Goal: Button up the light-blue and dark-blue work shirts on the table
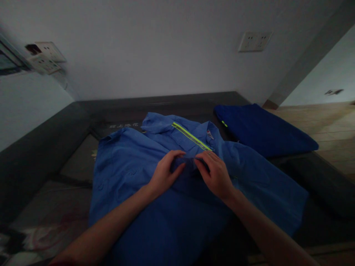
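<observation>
Blue shirt (191,192) lies spread over a dark surface (74,162). At its middle, the left hand (165,169) and right hand (216,171), close together, each pinch its cloth between thumb and fingers. Just past them a yellow stripe (191,136) crosses the shirt. Farther, to the right, lies a darker blue cloth (263,129); a socket (255,41) sits on the wall (152,51) behind.

Dk blue cloth (263,129) at R; dbl socket (255,41) on wall (155,48), bkgd.
</observation>
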A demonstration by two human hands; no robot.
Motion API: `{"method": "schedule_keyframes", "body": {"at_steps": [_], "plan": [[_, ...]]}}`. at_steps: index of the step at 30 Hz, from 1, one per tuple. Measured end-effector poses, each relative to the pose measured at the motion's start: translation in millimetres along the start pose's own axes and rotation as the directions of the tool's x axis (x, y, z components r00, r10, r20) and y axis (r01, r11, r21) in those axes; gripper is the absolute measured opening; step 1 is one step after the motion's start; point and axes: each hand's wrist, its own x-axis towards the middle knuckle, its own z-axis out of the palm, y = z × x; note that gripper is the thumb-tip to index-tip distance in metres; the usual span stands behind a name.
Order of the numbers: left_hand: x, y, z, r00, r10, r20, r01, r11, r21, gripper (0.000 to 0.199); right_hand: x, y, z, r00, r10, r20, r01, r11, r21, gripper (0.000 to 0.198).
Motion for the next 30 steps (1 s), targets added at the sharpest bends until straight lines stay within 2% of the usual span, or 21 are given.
{"method": "schedule_keyframes", "body": {"at_steps": [5,9,12,17,20,22,25,28,30], "plan": [[13,-6,-16,0.999,-0.020,-0.040,0.024,0.995,0.097,0.022,4,16,-4,0.985,0.162,-0.054,-0.157,0.983,0.097,0.013],[20,-14,-35,0.992,-0.110,0.054,0.098,0.977,0.187,0.020,7,27,-8,0.959,0.261,-0.108,-0.248,0.961,0.122,0.015],[16,-18,-42,0.976,-0.181,0.122,0.151,0.963,0.221,0.015,9,31,-13,0.949,0.282,-0.143,-0.268,0.957,0.110,0.016],[-4,-11,-38,0.991,-0.136,0.013,0.125,0.940,0.316,0.013,10,36,-21,0.946,0.272,-0.178,-0.265,0.962,0.064,0.016],[-14,-6,-35,0.986,-0.166,0.021,0.151,0.939,0.308,0.012,11,35,-24,0.959,0.248,-0.141,-0.250,0.968,0.000,0.016],[-18,-6,-35,0.974,-0.222,0.052,0.200,0.942,0.270,0.010,11,27,-25,0.980,0.173,-0.097,-0.180,0.981,-0.076,0.018],[-24,-10,-35,0.960,-0.275,0.060,0.257,0.944,0.208,0.010,14,2,-20,0.995,-0.087,0.041,0.093,0.981,-0.170,0.031],[-30,-13,-36,0.963,-0.268,0.031,0.261,0.956,0.132,0.010,24,-26,-5,0.920,-0.306,0.244,0.348,0.925,-0.150,0.034],[-33,-13,-37,0.966,-0.258,-0.009,0.257,0.958,0.128,0.009,36,-36,7,0.880,-0.314,0.356,0.378,0.917,-0.124,0.027]]}}
